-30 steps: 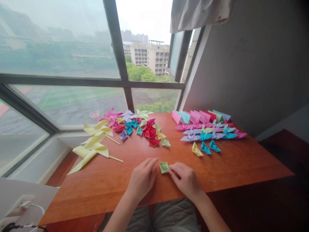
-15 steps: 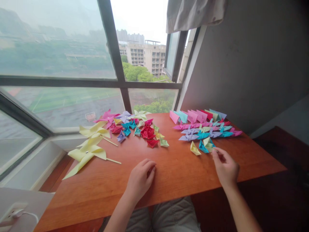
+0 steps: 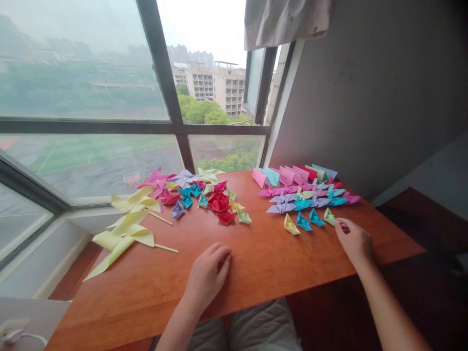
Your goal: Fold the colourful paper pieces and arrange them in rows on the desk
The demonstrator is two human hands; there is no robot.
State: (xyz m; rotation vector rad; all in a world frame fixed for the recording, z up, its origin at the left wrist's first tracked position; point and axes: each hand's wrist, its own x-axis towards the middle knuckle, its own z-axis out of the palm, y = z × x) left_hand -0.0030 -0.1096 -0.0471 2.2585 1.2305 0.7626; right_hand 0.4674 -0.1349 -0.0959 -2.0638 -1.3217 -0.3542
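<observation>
My right hand (image 3: 354, 240) reaches out to the right side of the wooden table (image 3: 278, 263). Its thumb and forefinger pinch together at the right corner of a small green folded paper piece (image 3: 329, 216). That piece lies at the end of a short row with two blue pieces (image 3: 309, 219) and a yellow one (image 3: 291, 225). My left hand (image 3: 209, 275) rests palm down near the table's front edge, fingers curled together with nothing in them.
Rows of folded pieces in pink, purple, teal and green (image 3: 307, 187) lie behind the short row. A pile of small coloured paper shapes (image 3: 204, 197) sits at the back centre. Two yellow pinwheels on sticks (image 3: 126, 229) lie at the left. The window is behind, a grey wall to the right.
My right hand carried the green folded piece from the table's front centre out to the right and set it down at the end of the short row. The left hand stayed put.
</observation>
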